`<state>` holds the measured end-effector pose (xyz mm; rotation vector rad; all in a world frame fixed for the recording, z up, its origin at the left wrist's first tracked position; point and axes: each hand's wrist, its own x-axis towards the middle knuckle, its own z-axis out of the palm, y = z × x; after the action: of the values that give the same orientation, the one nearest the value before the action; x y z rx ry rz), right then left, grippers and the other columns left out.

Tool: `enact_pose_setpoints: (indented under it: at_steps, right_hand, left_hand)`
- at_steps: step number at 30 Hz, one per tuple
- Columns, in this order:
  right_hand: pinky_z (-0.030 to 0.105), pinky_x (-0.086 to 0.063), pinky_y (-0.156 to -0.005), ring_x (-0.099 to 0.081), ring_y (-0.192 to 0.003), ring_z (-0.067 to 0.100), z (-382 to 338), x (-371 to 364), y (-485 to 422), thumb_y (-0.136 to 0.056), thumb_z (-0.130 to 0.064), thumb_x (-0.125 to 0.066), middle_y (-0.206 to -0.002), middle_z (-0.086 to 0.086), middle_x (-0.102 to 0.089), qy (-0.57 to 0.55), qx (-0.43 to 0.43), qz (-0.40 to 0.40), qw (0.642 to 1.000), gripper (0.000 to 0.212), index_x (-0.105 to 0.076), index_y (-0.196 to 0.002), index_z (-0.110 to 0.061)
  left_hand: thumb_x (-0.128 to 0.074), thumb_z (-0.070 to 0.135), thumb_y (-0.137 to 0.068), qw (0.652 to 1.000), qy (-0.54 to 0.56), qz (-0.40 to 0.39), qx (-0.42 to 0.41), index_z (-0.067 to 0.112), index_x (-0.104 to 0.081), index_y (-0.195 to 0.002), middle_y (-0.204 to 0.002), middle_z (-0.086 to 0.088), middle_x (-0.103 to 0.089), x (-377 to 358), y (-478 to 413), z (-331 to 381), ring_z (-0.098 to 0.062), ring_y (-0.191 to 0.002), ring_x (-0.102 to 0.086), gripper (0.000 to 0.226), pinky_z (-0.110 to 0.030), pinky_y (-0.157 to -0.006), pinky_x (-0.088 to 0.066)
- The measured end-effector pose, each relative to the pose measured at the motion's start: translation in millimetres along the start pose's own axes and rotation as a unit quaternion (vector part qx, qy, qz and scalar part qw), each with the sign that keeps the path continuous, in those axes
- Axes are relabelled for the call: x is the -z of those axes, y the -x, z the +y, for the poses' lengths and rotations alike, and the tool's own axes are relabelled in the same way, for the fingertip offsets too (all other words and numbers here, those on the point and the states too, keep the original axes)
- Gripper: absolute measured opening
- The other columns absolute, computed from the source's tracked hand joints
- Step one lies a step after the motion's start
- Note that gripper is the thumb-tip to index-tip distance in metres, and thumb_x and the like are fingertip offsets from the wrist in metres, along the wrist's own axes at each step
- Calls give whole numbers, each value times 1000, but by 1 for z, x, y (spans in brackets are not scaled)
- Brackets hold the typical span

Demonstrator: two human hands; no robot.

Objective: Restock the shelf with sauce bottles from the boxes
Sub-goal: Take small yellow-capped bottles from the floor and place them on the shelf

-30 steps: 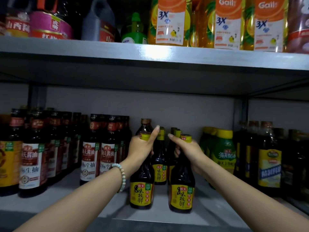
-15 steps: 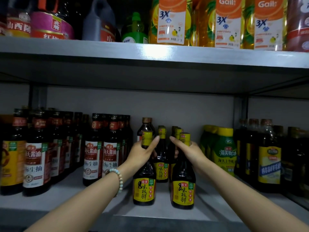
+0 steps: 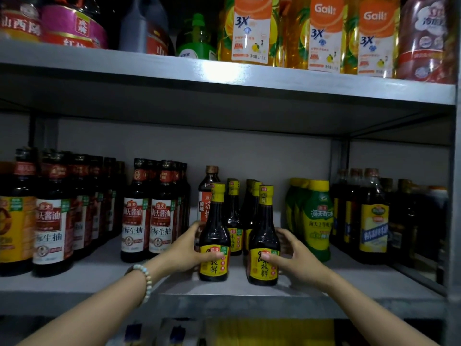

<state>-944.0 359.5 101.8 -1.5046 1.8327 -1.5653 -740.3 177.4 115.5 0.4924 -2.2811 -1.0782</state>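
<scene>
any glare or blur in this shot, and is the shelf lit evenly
Head view: a bright glare patch sits on the upper shelf edge; the far right bottles sink into shadow; the front sauce bottles are sharp; the shelf lines bow from the wide lens.

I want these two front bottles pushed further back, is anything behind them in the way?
Yes. Right behind the left front bottle and the right front bottle stand more yellow-capped bottles of the same kind, with a taller brown-capped bottle behind the left row.

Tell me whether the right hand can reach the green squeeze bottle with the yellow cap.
Probably yes: the right hand sits just left of the green squeeze bottle, with open shelf between.
</scene>
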Motion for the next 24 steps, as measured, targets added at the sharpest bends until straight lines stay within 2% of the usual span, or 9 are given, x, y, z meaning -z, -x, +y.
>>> enact_pose_setpoints:
  at_steps: [3, 6, 10, 13, 15, 18, 20, 22, 24]
  right_hand:
    - [18, -55, -71, -63, -99, -3, 3, -1, -1, -78, -16, -75, -123, -7, -59, 4, 7, 19, 1000, 63, -40, -131, -22]
    - [16, -53, -70, -65, -95, -4, 8, -3, -4, -79, -12, -73, -117, -7, -62, -15, 12, 30, 999, 60, -42, -130, -20]
    - [18, -54, -74, -64, -99, 1, 18, -5, -14, -79, -14, -74, -116, -6, -63, -20, 17, 50, 998, 62, -42, -131, -21]
    - [17, -54, -77, -63, -103, 4, 23, -6, -21, -79, -14, -74, -118, -5, -62, -22, 21, 58, 998, 62, -41, -131, -23]
    - [20, -55, -79, -62, -106, 8, 27, -6, -26, -80, -14, -73, -118, -3, -62, -29, 20, 58, 998, 60, -41, -130, -23]
    - [32, -55, -88, -60, -114, 19, 35, -6, -34, -78, -17, -75, -127, 4, -59, -40, 8, 59, 997, 66, -41, -135, -22]
    - [33, -57, -83, -60, -113, 21, 35, -5, -37, -79, -14, -74, -127, 6, -59, -64, -2, 51, 997, 65, -40, -135, -22]
    - [22, -57, -70, -61, -107, 18, 32, -4, -39, -82, -11, -71, -121, 3, -59, -69, -10, 41, 997, 62, -40, -134, -22]
    - [18, -56, -66, -61, -105, 17, 32, -2, -41, -83, -12, -70, -115, -2, -59, -61, -13, 37, 997, 61, -38, -134, -22]
  left_hand:
    - [-79, 24, -73, 1000, 21, 17, -12, 22, -31, -140, -116, 11, -53, -10, -5, 1, -8, -105, -55, 82, -13, -78, -47]
    - [-77, 21, -75, 999, 30, 27, -14, 21, -32, -142, -121, 11, -52, -21, -12, 3, -6, -106, -53, 82, -13, -79, -48]
    - [-76, 24, -75, 998, 31, 44, -9, 24, -25, -146, -137, 1, -50, -32, -21, 0, -6, -109, -51, 88, -24, -95, -47]
    - [-74, 23, -79, 998, 20, 52, -14, 22, -23, -147, -135, 9, -44, -38, -24, 2, -4, -110, -43, 85, -21, -96, -40]
    - [-72, 22, -81, 999, 11, 51, -14, 22, -21, -148, -132, 11, -42, -41, -26, 4, -4, -112, -42, 84, -19, -93, -38]
    - [-71, 25, -81, 998, 10, 59, 2, 25, -18, -149, -143, -2, -42, -45, -28, 2, -16, -124, -46, 86, -27, -98, -41]
    - [-70, 25, -82, 998, 2, 59, 10, 25, -17, -149, -143, -2, -42, -47, -29, 4, -19, -128, -45, 85, -26, -96, -41]
    - [-69, 27, -83, 998, -2, 59, 15, 26, -16, -149, -144, -3, -43, -48, -31, 4, -19, -128, -44, 86, -25, -95, -40]
    - [-69, 28, -82, 998, -6, 62, 12, 27, -15, -150, -145, -2, -42, -48, -31, 3, -18, -129, -44, 86, -25, -96, -39]
